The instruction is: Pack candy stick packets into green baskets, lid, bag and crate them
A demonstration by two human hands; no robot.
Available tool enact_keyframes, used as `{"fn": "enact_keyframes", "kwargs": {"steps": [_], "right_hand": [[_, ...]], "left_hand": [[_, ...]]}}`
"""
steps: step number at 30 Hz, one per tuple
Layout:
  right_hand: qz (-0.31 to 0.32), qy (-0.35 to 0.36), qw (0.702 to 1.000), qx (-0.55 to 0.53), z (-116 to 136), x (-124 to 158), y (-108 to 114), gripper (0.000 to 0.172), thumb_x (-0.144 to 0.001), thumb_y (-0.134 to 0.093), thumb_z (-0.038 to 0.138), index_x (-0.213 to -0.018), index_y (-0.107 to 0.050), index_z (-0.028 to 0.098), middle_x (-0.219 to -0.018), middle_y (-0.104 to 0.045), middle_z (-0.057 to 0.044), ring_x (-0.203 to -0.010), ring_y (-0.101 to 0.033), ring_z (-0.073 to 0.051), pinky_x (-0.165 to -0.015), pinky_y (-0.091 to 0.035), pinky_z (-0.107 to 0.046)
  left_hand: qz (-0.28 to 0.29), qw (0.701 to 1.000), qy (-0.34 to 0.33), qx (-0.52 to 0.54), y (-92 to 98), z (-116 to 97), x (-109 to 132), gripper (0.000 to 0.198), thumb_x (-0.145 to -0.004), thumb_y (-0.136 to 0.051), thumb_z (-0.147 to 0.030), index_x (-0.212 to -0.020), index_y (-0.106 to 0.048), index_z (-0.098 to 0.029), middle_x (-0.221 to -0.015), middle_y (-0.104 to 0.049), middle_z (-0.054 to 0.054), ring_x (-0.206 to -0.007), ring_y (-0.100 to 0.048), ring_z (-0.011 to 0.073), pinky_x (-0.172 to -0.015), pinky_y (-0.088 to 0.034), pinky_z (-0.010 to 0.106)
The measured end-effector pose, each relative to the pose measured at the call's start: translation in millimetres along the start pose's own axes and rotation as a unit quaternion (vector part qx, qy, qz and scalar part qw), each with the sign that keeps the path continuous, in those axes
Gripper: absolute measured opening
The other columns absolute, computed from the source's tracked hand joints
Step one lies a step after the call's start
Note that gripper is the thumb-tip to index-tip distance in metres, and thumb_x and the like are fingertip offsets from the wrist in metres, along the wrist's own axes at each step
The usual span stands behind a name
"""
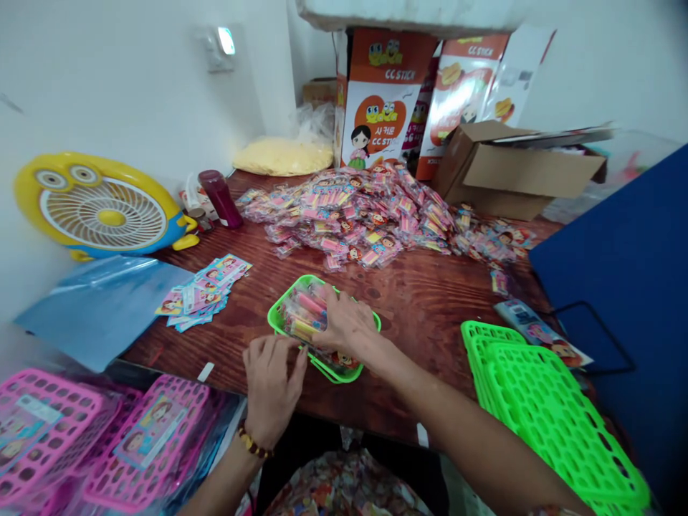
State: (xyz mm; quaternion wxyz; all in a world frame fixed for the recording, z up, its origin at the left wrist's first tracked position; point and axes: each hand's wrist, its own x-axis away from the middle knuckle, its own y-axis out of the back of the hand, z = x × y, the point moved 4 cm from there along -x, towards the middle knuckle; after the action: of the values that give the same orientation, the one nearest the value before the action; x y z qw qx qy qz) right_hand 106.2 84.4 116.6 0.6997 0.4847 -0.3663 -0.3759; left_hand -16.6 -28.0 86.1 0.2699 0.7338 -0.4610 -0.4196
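A small bright green basket (275,315) stands on the wooden table in front of me, filled with clear-wrapped packets (301,315) in pink and yellow. My right hand (347,322) reaches over the basket from the right and lies on the packets, fingers spread and pointing away from me; its fingertips are partly hidden. At the basket's near left corner is my left hand (273,383), fingers bent and thumb apart, close to the rim. Whether it touches the rim I cannot tell. A large heap of similar packets (355,215) lies behind the basket.
Printed cards (204,294) lie left of the basket, near a yellow fan (107,208) and a dark red bottle (220,199). Stacked green baskets (553,408) stand at right; pink baskets (150,437) at lower left. An open carton (521,172) sits behind.
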Motion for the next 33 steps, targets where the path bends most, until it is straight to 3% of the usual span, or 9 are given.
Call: {"fn": "enact_keyframes", "kwargs": {"steps": [3,7,11,15,20,23,26,30,33], "right_hand": [[0.013,0.017,1.000,-0.009,-1.9,-3.8,-1.4,0.084,-0.064,-0.066,0.053,-0.134,-0.036,0.019,-0.116,-0.060,-0.016,-0.099,-0.063,-0.033,-0.080,-0.047,-0.043],[0.028,0.027,0.999,-0.038,-9.9,-11.3,3.5,0.091,-0.063,-0.066,0.054,-0.140,-0.032,0.021,-0.122,-0.060,-0.016,-0.102,-0.063,-0.034,-0.082,-0.047,-0.045],[0.044,0.006,0.993,-0.111,-23.3,-15.5,22.7,0.107,-0.061,-0.067,0.063,-0.149,-0.021,0.023,-0.127,-0.060,-0.014,-0.110,-0.060,-0.034,-0.087,-0.045,-0.044],[0.082,0.023,0.980,-0.182,-27.4,-15.8,36.2,0.106,-0.063,-0.067,0.065,-0.151,-0.021,0.027,-0.124,-0.062,-0.009,-0.103,-0.064,-0.029,-0.082,-0.047,-0.037],[0.121,0.029,0.982,-0.141,-20.6,-16.0,9.5,0.100,-0.061,-0.067,0.066,-0.144,-0.033,0.022,-0.131,-0.056,-0.013,-0.113,-0.057,-0.033,-0.087,-0.046,-0.043],[0.065,0.025,0.994,-0.085,-15.2,-13.8,-11.0,0.099,-0.061,-0.072,0.058,-0.144,-0.031,0.021,-0.131,-0.053,-0.017,-0.115,-0.055,-0.035,-0.089,-0.045,-0.044],[-0.008,0.014,0.999,-0.040,-9.6,-8.0,-16.6,0.104,-0.061,-0.076,0.053,-0.145,-0.026,0.017,-0.129,-0.052,-0.019,-0.117,-0.053,-0.035,-0.090,-0.045,-0.043],[-0.014,0.037,0.999,-0.004,-7.0,3.2,4.7,0.102,-0.061,-0.081,0.055,-0.141,-0.035,0.013,-0.126,-0.054,-0.021,-0.114,-0.055,-0.035,-0.091,-0.045,-0.045],[-0.032,0.070,0.997,0.024,-18.9,13.3,32.1,0.082,-0.067,-0.079,0.054,-0.133,-0.047,0.017,-0.129,-0.055,-0.018,-0.114,-0.055,-0.035,-0.094,-0.043,-0.049]], "left_hand": [[0.045,0.990,-0.064,-0.116,-2.0,-12.1,-16.4,0.008,-0.089,-0.054,-0.025,-0.088,-0.061,-0.022,-0.095,-0.067,0.008,-0.103,-0.052,0.0305,-0.090,-0.034,0.051],[0.068,0.987,-0.082,-0.122,-10.6,-17.7,-27.1,0.009,-0.090,-0.050,-0.021,-0.088,-0.059,-0.020,-0.093,-0.067,0.008,-0.102,-0.055,0.0275,-0.096,-0.032,0.052],[0.034,0.991,-0.111,-0.067,-1.8,-24.8,-36.9,0.010,-0.091,-0.047,-0.016,-0.094,-0.057,-0.019,-0.103,-0.064,0.010,-0.114,-0.053,0.0269,-0.098,-0.036,0.046],[0.002,0.989,-0.147,-0.008,15.5,-27.4,-44.3,0.008,-0.093,-0.047,-0.020,-0.093,-0.054,-0.021,-0.101,-0.063,0.008,-0.116,-0.052,0.0255,-0.099,-0.040,0.042],[0.044,0.986,-0.156,-0.050,5.0,-14.1,-36.8,0.010,-0.093,-0.046,-0.020,-0.086,-0.053,-0.019,-0.094,-0.062,0.008,-0.101,-0.057,0.0244,-0.096,-0.044,0.042],[0.083,0.976,-0.157,-0.124,-8.8,-9.6,-34.0,0.013,-0.092,-0.047,-0.020,-0.084,-0.056,-0.019,-0.090,-0.063,0.007,-0.095,-0.056,0.0243,-0.102,-0.039,0.047],[0.112,0.966,-0.164,-0.164,-16.4,-10.2,-37.2,0.018,-0.091,-0.047,-0.021,-0.079,-0.059,-0.019,-0.084,-0.064,0.005,-0.090,-0.056,0.0239,-0.104,-0.036,0.050],[0.129,0.962,-0.171,-0.168,-13.1,-9.8,-41.7,0.023,-0.092,-0.047,-0.023,-0.075,-0.063,-0.022,-0.083,-0.067,0.002,-0.091,-0.057,0.0245,-0.103,-0.031,0.056],[0.124,0.967,-0.174,-0.142,-3.8,-9.1,-42.6,0.019,-0.093,-0.048,-0.024,-0.084,-0.064,-0.024,-0.088,-0.068,0.001,-0.093,-0.059,0.0230,-0.104,-0.030,0.056]]}}
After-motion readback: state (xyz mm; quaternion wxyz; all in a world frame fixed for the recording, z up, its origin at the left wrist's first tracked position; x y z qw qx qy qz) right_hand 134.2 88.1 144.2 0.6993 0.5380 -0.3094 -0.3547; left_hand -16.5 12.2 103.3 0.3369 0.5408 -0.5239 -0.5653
